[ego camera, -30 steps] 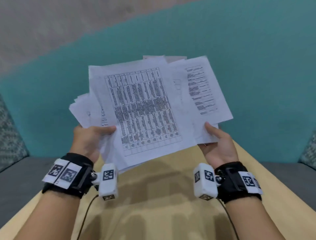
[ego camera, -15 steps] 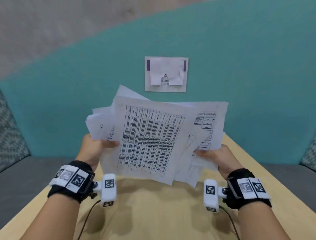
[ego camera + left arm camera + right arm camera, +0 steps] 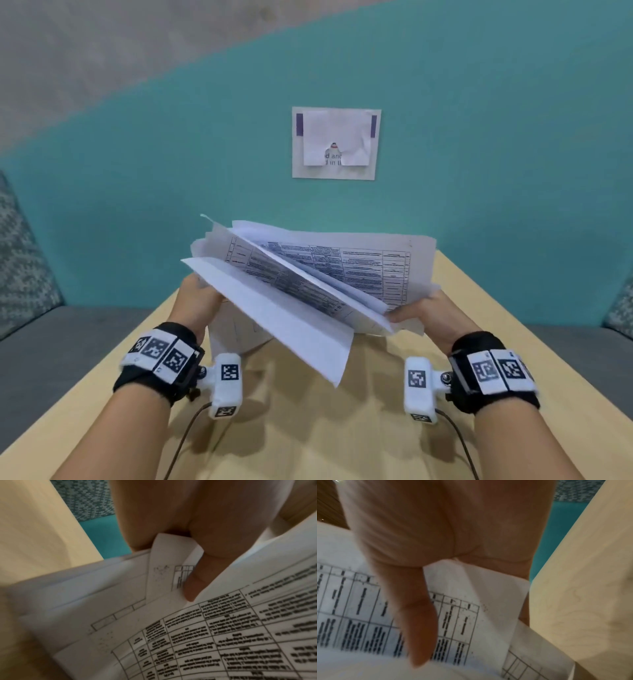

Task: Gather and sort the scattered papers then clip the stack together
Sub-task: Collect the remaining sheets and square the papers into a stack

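A teal wall (image 3: 137,192) fills most of the head view, with a paler grey-beige band above it, and a small notice (image 3: 335,144) is fixed to the wall straight ahead, a crumpled white sheet taped over its front. Grey seating (image 3: 61,339) runs along the foot of the wall on both sides, with a patterned cushion (image 3: 24,260) at the far left. Below me a light wooden surface (image 3: 308,428) stretches forward to the wall. Above it, lifted clear of the wood, I hold the papers (image 3: 359,270), a loose, uneven stack of white sheets printed with tables of dark text. The sheets are fanned apart and tilted, their edges not lined up; one blank-backed sheet slants down toward me from the left, and the printed pages spread toward the right. My left hand (image 3: 195,301) has its grip on the left edge of the stack: in the left wrist view my thumb (image 3: 193,582) presses down on top of the sheets, with the rest of the hand beneath, so I am pinching the paper. My right hand (image 3: 428,315) has its grip on the right edge in the same way, its thumb (image 3: 419,628) lying across a printed table while the other fingers are hidden under the pages. Black wristbands with white coded markers wrap both wrists, each with a small white camera block (image 3: 224,383) beside it.
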Available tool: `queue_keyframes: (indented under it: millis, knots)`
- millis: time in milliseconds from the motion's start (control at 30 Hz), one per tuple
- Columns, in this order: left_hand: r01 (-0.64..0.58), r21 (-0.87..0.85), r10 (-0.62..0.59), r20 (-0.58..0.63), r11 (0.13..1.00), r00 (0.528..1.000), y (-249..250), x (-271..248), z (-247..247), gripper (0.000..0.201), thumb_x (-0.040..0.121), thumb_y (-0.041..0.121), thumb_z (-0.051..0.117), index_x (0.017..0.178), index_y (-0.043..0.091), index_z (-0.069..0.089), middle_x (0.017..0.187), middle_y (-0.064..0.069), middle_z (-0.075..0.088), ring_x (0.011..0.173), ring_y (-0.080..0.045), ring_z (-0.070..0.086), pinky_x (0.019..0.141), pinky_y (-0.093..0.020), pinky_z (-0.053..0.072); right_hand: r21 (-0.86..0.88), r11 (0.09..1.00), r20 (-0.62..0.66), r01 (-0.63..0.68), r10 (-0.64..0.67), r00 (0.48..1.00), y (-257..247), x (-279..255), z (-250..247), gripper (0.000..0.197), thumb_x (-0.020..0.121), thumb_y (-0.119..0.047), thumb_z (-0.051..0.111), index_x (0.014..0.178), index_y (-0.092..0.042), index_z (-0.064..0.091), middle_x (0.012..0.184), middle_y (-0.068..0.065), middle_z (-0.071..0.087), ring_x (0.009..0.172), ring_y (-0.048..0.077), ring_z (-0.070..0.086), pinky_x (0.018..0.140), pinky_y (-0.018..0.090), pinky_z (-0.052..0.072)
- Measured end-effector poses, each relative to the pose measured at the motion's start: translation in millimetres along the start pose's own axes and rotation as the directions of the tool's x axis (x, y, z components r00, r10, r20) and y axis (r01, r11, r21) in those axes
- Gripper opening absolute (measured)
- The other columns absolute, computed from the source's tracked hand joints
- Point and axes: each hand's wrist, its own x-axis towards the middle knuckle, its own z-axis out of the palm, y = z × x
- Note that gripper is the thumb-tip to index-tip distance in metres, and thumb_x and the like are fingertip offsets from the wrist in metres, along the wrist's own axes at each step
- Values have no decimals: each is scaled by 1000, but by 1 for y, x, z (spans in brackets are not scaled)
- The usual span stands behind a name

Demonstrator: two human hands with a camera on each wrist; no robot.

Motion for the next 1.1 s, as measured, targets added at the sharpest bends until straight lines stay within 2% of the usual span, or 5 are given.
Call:
queue_keyframes:
  millis: [133,267,500,633,1100]
  knots:
    - [200,221,-136,-275,954,952,-7,6,21,35,61,7,63,84,24,42,59,0,51,58,-18,42,62,-29,33,-19,1000,136,-25,27,990,-13,-11,4,49,75,18,68,110,-15,76,110,2,78,105,21,73,92,33,53]
    - [212,186,-140,-338,959,931,1,10,14,34,85,64,62,85,30,61,62,-12,59,53,-27,51,62,-34,43,-28,999,175,-18,23,984,-17,-12,5,50,77,14,67,116,-17,73,113,-1,77,106,14,72,91,28,53]
    - [-18,-108,23,46,994,999,54,-5,-2,17,105,16,56,91,16,65,66,5,73,75,-20,65,63,-26,50,61,996,-218,62,-47,975,0,16,-2,13,89,-7,73,101,-9,77,102,8,79,94,28,71,92,44,54]
    - [59,-146,-28,208,988,978,60,-9,-13,46,64,23,77,104,3,66,99,-18,70,96,-29,63,91,-44,46,127,990,-297,60,-20,955,0,16,-7,22,87,3,69,99,-14,76,100,6,79,92,27,72,85,39,57]
    - [-68,71,62,82,995,995,53,-9,-4,42,76,-28,66,104,4,67,99,-11,77,85,-26,74,62,-31,60,195,980,-306,37,25,952,0,12,-13,31,77,13,69,100,-7,76,101,12,79,102,37,72,96,52,55]
